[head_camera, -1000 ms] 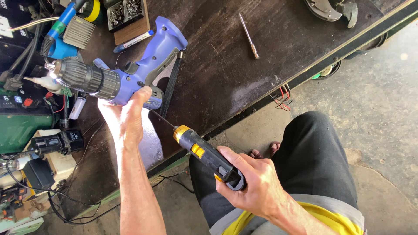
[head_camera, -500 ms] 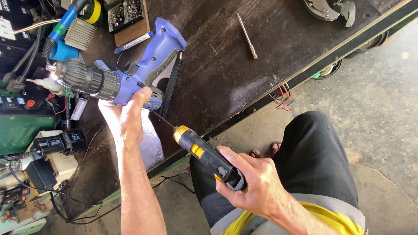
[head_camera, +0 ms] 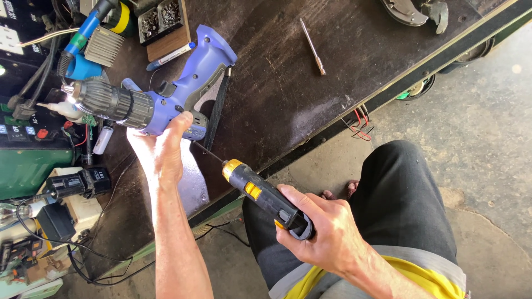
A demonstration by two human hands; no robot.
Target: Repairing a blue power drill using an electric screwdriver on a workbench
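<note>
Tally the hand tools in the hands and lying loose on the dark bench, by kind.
Cordless drill: 1, held by left hand
Electric screwdriver: 1, held by right hand
Loose metal bit: 1
Blue pen: 1
Total: 4

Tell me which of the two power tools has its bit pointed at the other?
The black-and-yellow electric screwdriver in the right hand; its thin bit reaches the blue cordless drill, which the left hand steadies.

- Cordless drill (head_camera: 166, 99): violet-blue body, grey-black chuck.
- Electric screwdriver (head_camera: 266, 198): black, yellow collar and button.
- Table (head_camera: 288, 83): dark brown, scuffed.
- Trousers (head_camera: 404, 205): black.
</note>
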